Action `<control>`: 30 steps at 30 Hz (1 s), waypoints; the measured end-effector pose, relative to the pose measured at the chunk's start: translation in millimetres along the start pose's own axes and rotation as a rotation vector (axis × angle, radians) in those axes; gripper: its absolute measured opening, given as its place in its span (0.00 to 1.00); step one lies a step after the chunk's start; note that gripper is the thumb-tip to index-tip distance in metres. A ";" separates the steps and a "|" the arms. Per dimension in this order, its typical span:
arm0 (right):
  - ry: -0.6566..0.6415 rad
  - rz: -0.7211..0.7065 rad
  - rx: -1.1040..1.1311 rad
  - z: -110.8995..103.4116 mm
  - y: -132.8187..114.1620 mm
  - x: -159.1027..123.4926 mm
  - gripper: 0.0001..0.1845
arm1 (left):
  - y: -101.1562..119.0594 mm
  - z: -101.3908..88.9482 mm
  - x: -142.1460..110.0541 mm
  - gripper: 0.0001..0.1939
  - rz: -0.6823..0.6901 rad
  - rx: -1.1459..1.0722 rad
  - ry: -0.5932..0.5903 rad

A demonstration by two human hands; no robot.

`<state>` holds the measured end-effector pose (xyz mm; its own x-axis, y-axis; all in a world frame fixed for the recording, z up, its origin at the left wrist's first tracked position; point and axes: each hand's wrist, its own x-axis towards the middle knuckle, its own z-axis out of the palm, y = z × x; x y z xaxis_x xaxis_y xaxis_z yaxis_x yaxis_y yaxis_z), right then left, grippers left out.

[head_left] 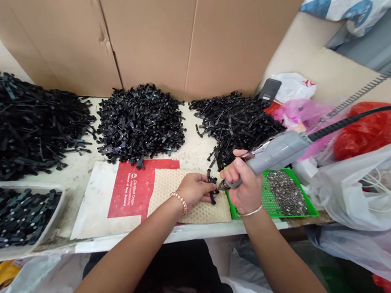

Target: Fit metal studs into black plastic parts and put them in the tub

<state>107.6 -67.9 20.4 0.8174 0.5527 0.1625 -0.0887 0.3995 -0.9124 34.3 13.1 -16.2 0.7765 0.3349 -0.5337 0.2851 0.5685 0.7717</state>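
My right hand (246,183) is wrapped round a grey electric screwdriver (278,153), whose tip points left. At that tip, the fingers of my left hand (193,190) pinch a small black plastic part (213,197) over a honeycomb-textured mat (175,206). The fingers partly hide the black part, and any screw at the tip is too small to make out. Just right of the mat, partly behind my right hand, a green perforated tray (272,203) holds a heap of small metal screws (287,194).
Heaps of black plastic parts lie at the left (17,125), middle (139,120) and right (236,122) of the table. A clear tub (58,203) of black parts stands front left. Plastic bags (358,190) crowd the right side. A coiled cord (364,90) hangs there too. Cardboard (162,28) stands behind.
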 end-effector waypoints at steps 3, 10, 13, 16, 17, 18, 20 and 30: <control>0.000 0.003 0.011 -1.1 2.2 0.6 0.14 | 0.0 -0.3 0.4 0.08 -0.003 0.010 0.004; -0.010 -0.008 0.006 -4.7 4.2 0.2 0.14 | -1.7 -0.3 1.1 0.08 0.007 0.009 0.005; -0.011 -0.007 0.004 -5.1 4.5 -0.6 0.14 | -1.5 0.0 0.9 0.09 0.009 0.013 0.009; -0.011 -0.008 0.010 -4.9 5.0 -0.9 0.14 | -0.6 0.3 0.0 0.08 0.005 0.030 0.016; -0.012 -0.008 0.011 -4.7 5.2 -0.9 0.14 | -0.5 0.4 -0.1 0.07 0.007 0.037 0.017; -0.014 -0.009 0.014 -4.4 5.4 -0.8 0.13 | -0.6 0.3 -0.2 0.07 0.012 0.044 0.017; -0.019 -0.009 0.020 -3.8 5.8 -0.5 0.13 | -1.3 -0.1 0.0 0.07 0.021 0.053 0.013; -0.016 -0.020 0.026 -3.5 3.7 0.5 0.12 | -0.3 0.8 -0.5 0.06 0.003 0.049 0.011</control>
<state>109.6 -68.7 15.8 0.8100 0.5559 0.1867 -0.0873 0.4292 -0.8990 34.3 12.2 -15.9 0.7710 0.3450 -0.5353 0.3104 0.5303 0.7889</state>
